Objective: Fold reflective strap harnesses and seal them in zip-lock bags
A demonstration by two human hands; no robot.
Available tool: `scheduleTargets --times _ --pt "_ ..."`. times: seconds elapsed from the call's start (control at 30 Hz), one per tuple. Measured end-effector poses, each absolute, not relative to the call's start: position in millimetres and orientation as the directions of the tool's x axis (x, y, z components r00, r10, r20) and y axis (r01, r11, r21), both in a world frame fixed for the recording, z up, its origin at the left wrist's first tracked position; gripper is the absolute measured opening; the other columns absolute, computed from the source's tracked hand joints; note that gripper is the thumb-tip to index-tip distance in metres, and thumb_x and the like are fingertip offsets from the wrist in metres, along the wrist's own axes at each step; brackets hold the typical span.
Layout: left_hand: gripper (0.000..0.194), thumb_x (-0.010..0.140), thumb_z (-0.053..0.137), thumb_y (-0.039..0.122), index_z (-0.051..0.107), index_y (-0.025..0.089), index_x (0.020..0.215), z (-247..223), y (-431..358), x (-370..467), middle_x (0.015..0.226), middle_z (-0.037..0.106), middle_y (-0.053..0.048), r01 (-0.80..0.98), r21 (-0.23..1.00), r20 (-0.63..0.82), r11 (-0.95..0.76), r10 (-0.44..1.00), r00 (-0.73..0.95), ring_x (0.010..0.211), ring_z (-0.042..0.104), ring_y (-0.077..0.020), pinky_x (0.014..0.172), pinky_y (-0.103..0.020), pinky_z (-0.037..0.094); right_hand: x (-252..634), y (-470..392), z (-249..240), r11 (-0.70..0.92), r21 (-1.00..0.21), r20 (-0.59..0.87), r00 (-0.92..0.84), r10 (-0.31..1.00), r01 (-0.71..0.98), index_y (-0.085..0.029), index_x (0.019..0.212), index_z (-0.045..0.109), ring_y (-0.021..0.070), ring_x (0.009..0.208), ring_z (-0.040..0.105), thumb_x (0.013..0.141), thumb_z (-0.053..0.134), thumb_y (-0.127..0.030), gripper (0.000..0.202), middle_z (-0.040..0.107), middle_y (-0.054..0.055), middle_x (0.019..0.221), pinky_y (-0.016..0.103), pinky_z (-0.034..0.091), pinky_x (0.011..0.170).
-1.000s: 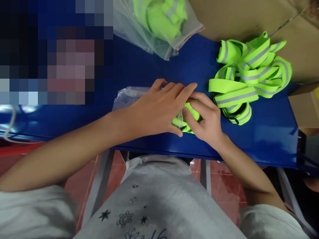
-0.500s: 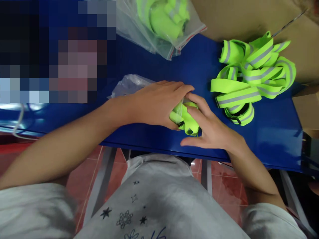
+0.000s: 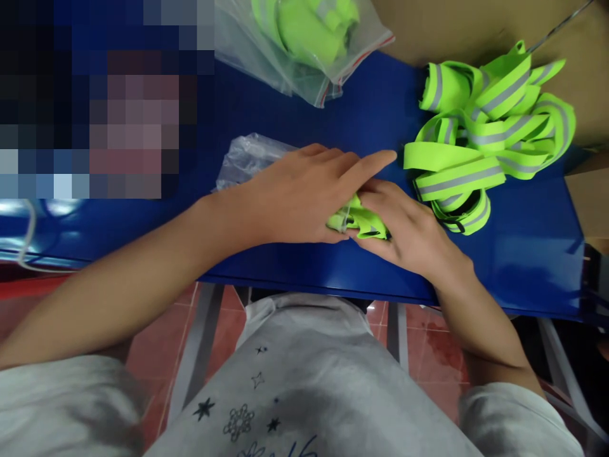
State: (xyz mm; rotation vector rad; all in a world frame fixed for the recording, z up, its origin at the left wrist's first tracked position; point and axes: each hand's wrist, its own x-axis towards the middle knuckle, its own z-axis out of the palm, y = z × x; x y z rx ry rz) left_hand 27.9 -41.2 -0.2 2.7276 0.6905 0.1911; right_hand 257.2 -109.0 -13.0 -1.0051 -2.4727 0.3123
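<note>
Near the table's front edge, a clear plastic bag point(image 3: 250, 158) lies under my left hand point(image 3: 304, 197) and reaches out to its left. That hand is closed over the bag, its index finger stretched to the right. At the bag's mouth shows a bundled neon-yellow reflective strap point(image 3: 364, 222), partly inside the plastic. My right hand point(image 3: 406, 219) is closed on the strap from the right, thumb below and fingers above. The two hands touch or nearly touch, and most of the bundle is hidden between them.
A heap of loose reflective straps point(image 3: 495, 139) lies on the blue table point(image 3: 518, 254) at right. Zip bags point(image 3: 304, 70) holding more straps lie at the back. Cardboard point(image 3: 476, 32) stands behind. A white cable point(image 3: 28, 235) hangs at left, below a blurred-out area.
My right hand's fingers and thumb have closed in around the strap bundle from a wider spread. My left index finger has stretched out to the right.
</note>
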Motion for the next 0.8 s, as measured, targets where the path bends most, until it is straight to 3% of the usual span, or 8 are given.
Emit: scheduleTargets --times 0.07,0.13,0.23,0.3,0.43,0.53,0.67,0.8 --pt "0.084 0.095 0.062 0.036 0.025 0.015 0.167 3 -43 30 0.148 0.060 -0.022 0.446 0.323 0.046 -0.835 0.484 0.874 0.135 0.060 -0.0436 0.112 -0.056 0.047 251 -109 -15 0.715 -0.337 0.295 -0.653 0.698 0.612 -0.024 0.133 0.064 0.0315 0.134 0.066 0.102 0.064 -0.030 0.031 0.069 0.012 0.136 0.052 0.060 0.113" --pt "0.085 0.095 0.064 0.037 0.024 0.017 0.167 5 -43 30 0.146 0.061 -0.020 0.450 0.308 0.065 -0.838 0.490 0.869 0.134 0.061 -0.0427 0.112 -0.055 0.047 247 -107 -16 0.723 -0.333 0.279 -0.669 0.689 0.605 -0.024 0.132 0.063 0.0329 0.140 0.061 0.103 0.062 -0.030 0.030 0.066 0.013 0.139 0.055 0.057 0.116" --pt "0.093 0.093 0.070 0.041 0.020 0.019 0.168 6 -38 24 0.146 0.061 -0.017 0.451 0.336 0.107 -0.827 0.509 0.854 0.132 0.062 -0.0402 0.111 -0.050 0.049 249 -104 -14 0.714 -0.400 0.336 -0.633 0.697 0.574 -0.028 0.150 0.048 0.0351 0.151 0.048 0.095 0.071 -0.037 0.060 0.051 0.014 0.153 0.058 0.051 0.122" --pt "0.100 0.089 0.075 0.047 0.019 0.023 0.168 7 -32 19 0.151 0.058 -0.014 0.445 0.417 0.112 -0.793 0.531 0.840 0.133 0.062 -0.0384 0.107 -0.046 0.051 256 -104 -8 0.712 -0.455 0.414 -0.581 0.701 0.535 -0.030 0.155 0.045 0.0358 0.153 0.045 0.087 0.080 -0.033 0.077 0.044 0.014 0.159 0.057 0.049 0.125" --pt "0.097 0.089 0.071 0.049 0.018 0.027 0.167 10 -29 15 0.148 0.062 -0.007 0.425 0.518 0.134 -0.742 0.561 0.817 0.129 0.066 -0.0317 0.100 -0.039 0.055 264 -108 0 0.733 -0.419 0.454 -0.576 0.680 0.536 -0.033 0.154 0.054 0.0322 0.141 0.061 0.093 0.075 -0.019 0.067 0.058 0.007 0.154 0.054 0.056 0.120" --pt "0.085 0.097 0.063 0.037 0.017 0.025 0.168 13 -36 20 0.143 0.065 -0.010 0.462 0.377 0.133 -0.803 0.541 0.831 0.127 0.066 -0.0334 0.102 -0.044 0.053 258 -110 -7 0.738 -0.339 0.526 -0.533 0.663 0.583 -0.032 0.153 0.057 0.0285 0.131 0.070 0.099 0.069 -0.017 0.058 0.067 0.004 0.147 0.047 0.063 0.113" --pt "0.090 0.098 0.063 0.033 0.010 0.028 0.171 15 -43 27 0.141 0.067 -0.012 0.474 0.211 0.107 -0.855 0.502 0.858 0.124 0.066 -0.0354 0.104 -0.047 0.050 244 -108 -22 0.711 -0.334 0.608 -0.435 0.664 0.619 -0.029 0.141 0.069 0.0236 0.117 0.076 0.101 0.063 -0.015 0.042 0.075 0.005 0.133 0.039 0.069 0.101" --pt "0.094 0.098 0.066 0.040 0.010 0.025 0.172 16 -39 24 0.147 0.062 -0.013 0.445 0.312 0.083 -0.839 0.491 0.867 0.126 0.063 -0.0368 0.108 -0.050 0.048 246 -104 -23 0.703 -0.375 0.534 -0.479 0.697 0.605 -0.022 0.138 0.069 0.0245 0.120 0.075 0.099 0.066 -0.018 0.039 0.076 0.009 0.129 0.037 0.065 0.106"
